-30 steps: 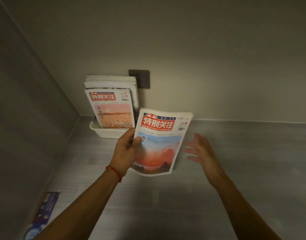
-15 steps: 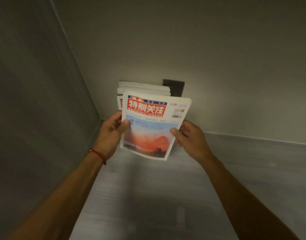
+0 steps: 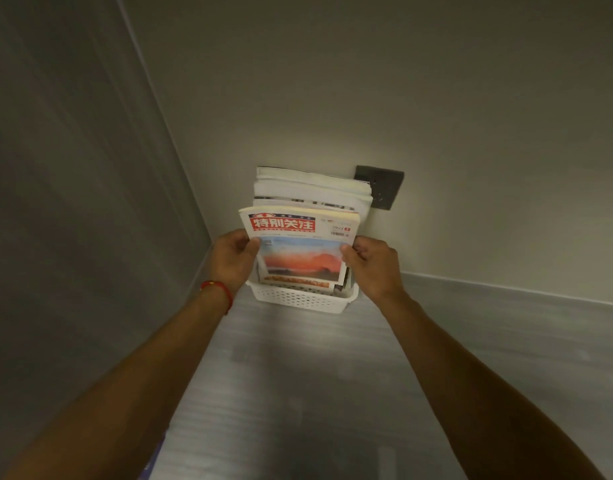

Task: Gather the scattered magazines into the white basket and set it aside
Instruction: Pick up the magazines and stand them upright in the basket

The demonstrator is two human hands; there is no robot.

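Sliding down into the white basket (image 3: 299, 301), the red-titled magazine (image 3: 299, 251) now stands upright at the front of the stack (image 3: 312, 190), its lower edge below the rim; half a second ago it was held in the air in front of that stack, and a second ago only the left hand had it. By my judgement this copy is nearly filed. The left hand (image 3: 230, 261) pinches its left edge, thumb on the cover, fingers curled behind. The right hand (image 3: 370, 268) pinches the right edge likewise. Just behind the fingers stand the other magazines, against the wall by a dark wall plate (image 3: 381, 187). Below the fingers, the basket sits on the grey desk (image 3: 332, 375) in the corner.
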